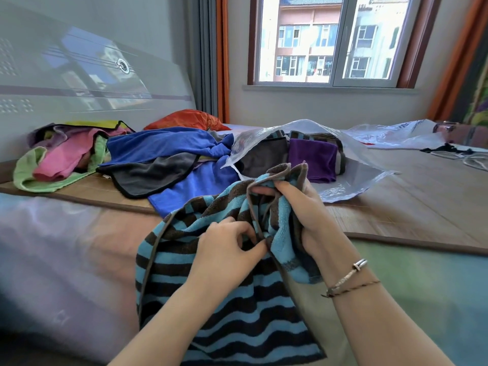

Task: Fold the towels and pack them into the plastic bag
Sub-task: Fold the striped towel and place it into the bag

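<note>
A blue-and-brown striped towel [211, 299] hangs bunched in front of me over the bed edge. My right hand [306, 207] grips its upper edge, fingers curled round the cloth. My left hand [227, 249] pinches a fold of the same towel lower down. Behind them a clear plastic bag [351, 183] lies open on the mat, holding folded grey [264, 157], purple [314, 157] and striped towels. Loose towels lie to the left: a blue towel [158, 146], a dark grey towel [148, 178], a pink towel [68, 157] and a green towel [29, 178].
A bamboo mat [412, 196] covers the bed. An orange cushion [187, 118] sits near the headboard [79, 75]. Another plastic bag [396, 136] and dark cords [449, 151] lie at the far right under the window.
</note>
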